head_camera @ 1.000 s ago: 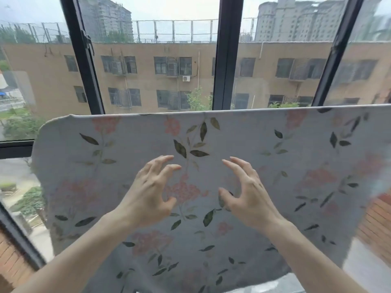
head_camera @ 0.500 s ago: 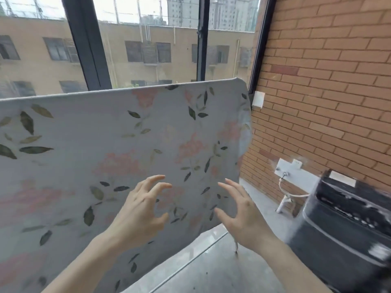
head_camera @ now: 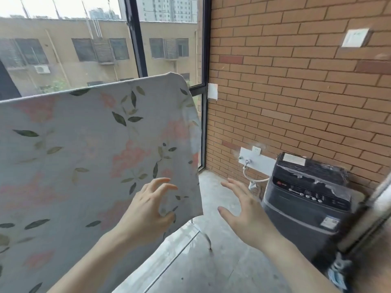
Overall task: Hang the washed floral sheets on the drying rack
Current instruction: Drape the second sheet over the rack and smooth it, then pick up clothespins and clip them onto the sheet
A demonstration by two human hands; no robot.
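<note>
A floral sheet (head_camera: 88,157) hangs draped over a drying rack (head_camera: 206,237), left of a brick wall (head_camera: 296,92). Left hand (head_camera: 148,210) and right hand (head_camera: 243,210) hover released, grasping nothing. The damp cloth is likely soft and heavy; best taken at its right edge. Concrete floor (head_camera: 222,267); washing machine (head_camera: 304,199) far right.
</note>
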